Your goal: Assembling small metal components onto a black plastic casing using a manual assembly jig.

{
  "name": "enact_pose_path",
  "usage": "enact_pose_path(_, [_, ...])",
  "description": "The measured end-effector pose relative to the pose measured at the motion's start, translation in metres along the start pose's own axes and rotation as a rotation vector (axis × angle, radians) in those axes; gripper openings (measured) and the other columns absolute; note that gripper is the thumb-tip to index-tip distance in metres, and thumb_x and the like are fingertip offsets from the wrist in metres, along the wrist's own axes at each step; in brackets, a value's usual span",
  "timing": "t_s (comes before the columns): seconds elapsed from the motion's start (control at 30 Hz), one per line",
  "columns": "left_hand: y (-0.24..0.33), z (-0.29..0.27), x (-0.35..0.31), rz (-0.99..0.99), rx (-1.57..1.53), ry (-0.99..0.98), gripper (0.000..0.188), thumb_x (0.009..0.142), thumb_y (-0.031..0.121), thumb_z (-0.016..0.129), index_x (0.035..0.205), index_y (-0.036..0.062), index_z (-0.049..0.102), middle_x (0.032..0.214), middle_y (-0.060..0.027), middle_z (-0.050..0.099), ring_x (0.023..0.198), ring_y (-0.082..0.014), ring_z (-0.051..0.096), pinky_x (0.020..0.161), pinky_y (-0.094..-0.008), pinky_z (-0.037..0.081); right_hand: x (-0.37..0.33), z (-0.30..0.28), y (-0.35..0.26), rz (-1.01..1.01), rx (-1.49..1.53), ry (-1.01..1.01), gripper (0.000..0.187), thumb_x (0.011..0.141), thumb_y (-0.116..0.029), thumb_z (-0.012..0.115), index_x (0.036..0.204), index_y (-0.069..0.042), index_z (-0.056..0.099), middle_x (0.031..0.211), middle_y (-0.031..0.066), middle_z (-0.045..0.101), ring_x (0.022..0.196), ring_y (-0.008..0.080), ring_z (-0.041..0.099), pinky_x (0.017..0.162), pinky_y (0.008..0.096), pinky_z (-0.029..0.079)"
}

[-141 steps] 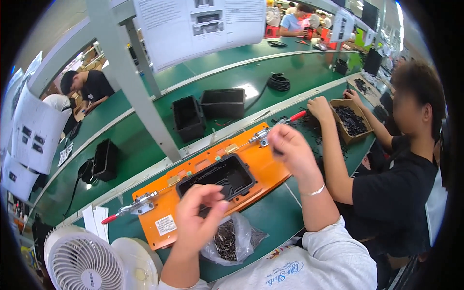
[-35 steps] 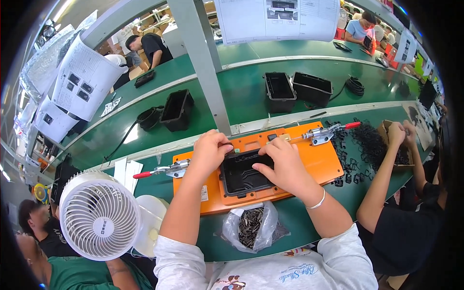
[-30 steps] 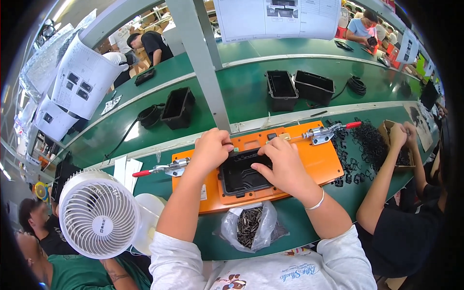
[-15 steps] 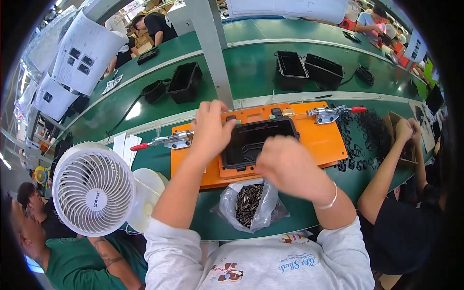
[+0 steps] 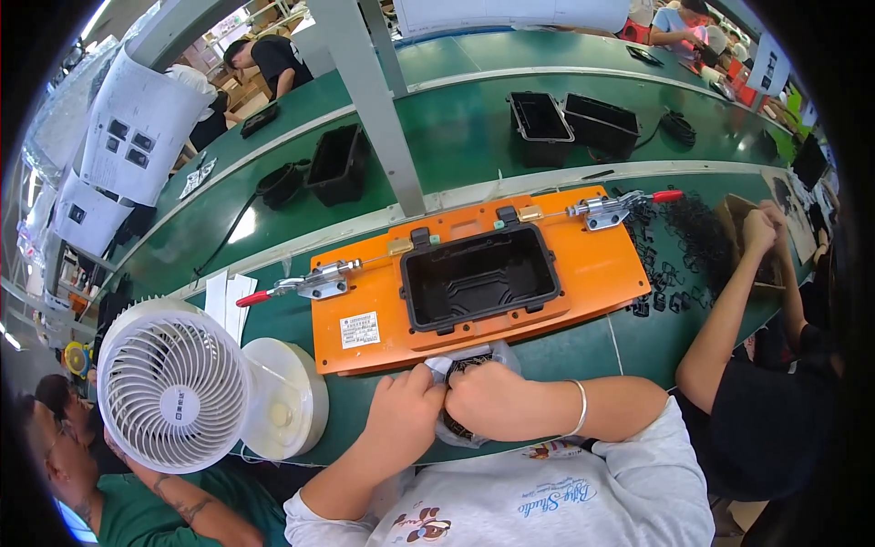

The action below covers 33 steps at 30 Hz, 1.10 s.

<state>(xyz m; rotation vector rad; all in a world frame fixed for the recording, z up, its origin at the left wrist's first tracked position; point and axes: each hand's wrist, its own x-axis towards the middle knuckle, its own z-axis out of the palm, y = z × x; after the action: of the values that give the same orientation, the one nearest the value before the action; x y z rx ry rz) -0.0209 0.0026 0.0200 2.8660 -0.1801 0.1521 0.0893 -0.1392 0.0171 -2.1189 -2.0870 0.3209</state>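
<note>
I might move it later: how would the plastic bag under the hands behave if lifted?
The plastic bag would probably sag: its walls look thin and crumpled. Its many small, metallic-looking pieces could make it heavy for its size. Tilted, it might spill, since its top is open.

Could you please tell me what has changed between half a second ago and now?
The left hand left the far left corner of the black box and came toward the person, to the plastic bag. The right hand moved from the box's near edge to the bag too. Their fingertips' grip is hidden. The box stayed in the orange fixture.
</note>
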Motion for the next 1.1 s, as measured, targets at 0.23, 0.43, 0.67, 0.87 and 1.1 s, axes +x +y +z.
enact_pose_path(0.23, [0.005,0.003,0.009,0.095,0.088,-0.090,0.009,0.070,0.009,0.058,0.075,0.0074,0.066,0.082,-0.0083,0.057,0.079,-0.0233,0.058,0.070,-0.0361,0.040,-0.027,-0.074,0.063,0.287,-0.070,0.628,0.005,0.069,-0.008,0.065,0.073,-0.006,0.064,0.076,0.0105,0.059,0.074,0.0283,0.061,0.065,0.0384,0.049])
enact_pose_path(0.43, [0.004,0.013,0.012,0.113,0.085,-0.077,0.007,0.070,0.008,0.058,0.073,0.0062,0.064,0.081,-0.0081,0.057,0.078,-0.0234,0.058,0.068,-0.0363,0.041,-0.026,-0.066,0.139,0.603,-0.149,0.874,0.004,0.069,-0.008,0.070,0.072,-0.007,0.068,0.072,0.0092,0.059,0.074,0.0292,0.060,0.067,0.0419,0.047])
enact_pose_path(0.67, [0.001,0.017,0.013,0.112,0.029,-0.096,0.007,0.069,0.008,0.058,0.073,0.0059,0.063,0.080,-0.0088,0.057,0.077,-0.0247,0.058,0.067,-0.0369,0.041,-0.025,-0.063,0.146,0.563,-0.138,0.858,0.014,0.067,-0.003,0.072,0.081,-0.003,0.070,0.077,0.0113,0.061,0.072,0.0298,0.060,0.066,0.0372,0.049])
enact_pose_path(0.87, [-0.002,-0.001,0.013,0.026,-0.098,-0.048,0.007,0.070,0.009,0.069,0.077,0.0081,0.067,0.075,-0.0068,0.057,0.073,-0.0250,0.058,0.066,-0.0369,0.041,-0.056,-0.085,0.152,0.671,0.337,1.046,0.021,0.074,-0.003,0.072,0.093,0.001,0.067,0.079,0.0096,0.064,0.073,0.0176,0.063,0.067,0.0290,0.052])
enact_pose_path(1.1, [-0.046,-0.051,0.089,-0.019,-0.171,0.563,0.005,0.075,0.003,0.066,0.078,0.0064,0.064,0.076,-0.0088,0.056,0.072,-0.0290,0.058,0.061,-0.0399,0.043,-0.141,-0.071,0.219,1.112,0.062,1.274,0.043,0.078,-0.029,0.074,0.105,0.002,0.064,0.104,0.0172,0.064,0.091,0.0234,0.060,0.083,0.0350,0.047])
